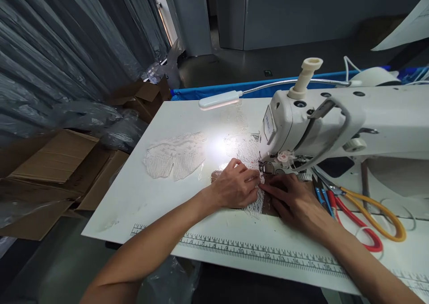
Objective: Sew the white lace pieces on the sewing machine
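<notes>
Both my hands rest on a piece of white lace (254,203) over brown fabric (268,205), right in front of the presser foot (268,167) of a white sewing machine (335,120). My left hand (234,187) has its fingers curled and pressed down on the lace at the left of the foot. My right hand (295,199) lies flat on the fabric, its fingers pointing at the needle. More lace (246,149) runs behind the machine head.
A loose stack of white lace pieces (176,156) lies on the white table (140,196) at the left. Red and yellow scissors (365,219) and blue snips (320,194) lie right of my hands. A lamp (219,100) shines down. Cardboard boxes (56,170) stand left.
</notes>
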`<act>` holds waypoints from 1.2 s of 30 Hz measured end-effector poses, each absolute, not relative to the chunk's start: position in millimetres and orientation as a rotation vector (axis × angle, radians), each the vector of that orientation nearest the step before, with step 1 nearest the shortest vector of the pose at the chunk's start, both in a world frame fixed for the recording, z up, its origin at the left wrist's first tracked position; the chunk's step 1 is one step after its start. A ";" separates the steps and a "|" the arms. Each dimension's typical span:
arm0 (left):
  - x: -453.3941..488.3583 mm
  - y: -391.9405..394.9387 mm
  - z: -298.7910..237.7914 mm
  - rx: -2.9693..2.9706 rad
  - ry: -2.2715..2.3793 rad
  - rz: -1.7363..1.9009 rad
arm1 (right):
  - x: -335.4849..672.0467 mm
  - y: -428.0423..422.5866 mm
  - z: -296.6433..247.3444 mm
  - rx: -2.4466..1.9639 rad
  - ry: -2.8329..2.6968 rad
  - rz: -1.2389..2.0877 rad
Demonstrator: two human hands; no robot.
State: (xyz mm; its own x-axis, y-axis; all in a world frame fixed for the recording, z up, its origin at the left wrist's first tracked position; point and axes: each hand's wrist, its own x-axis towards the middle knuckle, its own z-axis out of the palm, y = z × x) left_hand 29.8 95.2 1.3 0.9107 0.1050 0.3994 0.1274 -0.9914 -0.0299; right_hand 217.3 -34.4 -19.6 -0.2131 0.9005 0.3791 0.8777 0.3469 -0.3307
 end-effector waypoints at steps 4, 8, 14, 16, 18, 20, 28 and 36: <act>30.8 94.8 4.5 -3.021 -0.249 -0.583 | 216.4 -32.0 -20.5 -1.578 -2.093 0.035; 32.6 94.9 5.6 -3.029 -0.302 -0.529 | 213.9 -29.7 -21.5 -1.636 -2.084 0.003; 36.8 94.9 6.0 -2.995 -0.415 -0.511 | 208.5 -25.4 -20.2 -1.741 -2.079 -0.134; 38.4 94.5 5.9 -2.984 -0.456 -0.501 | 206.3 -22.8 -18.7 -1.766 -2.081 -0.209; 40.1 93.6 5.2 -2.977 -0.486 -0.508 | 204.3 -20.4 -17.2 -1.783 -2.081 -0.260; 41.5 92.4 3.6 -2.975 -0.508 -0.530 | 202.9 -19.0 -16.8 -1.802 -2.077 -0.241; 32.5 103.5 6.9 -3.060 -0.525 -0.595 | 219.4 -31.9 -15.3 -1.760 -1.889 0.117; 13.7 97.9 26.8 -3.337 -0.238 -0.445 | 244.0 -62.6 9.4 -1.791 -1.883 0.219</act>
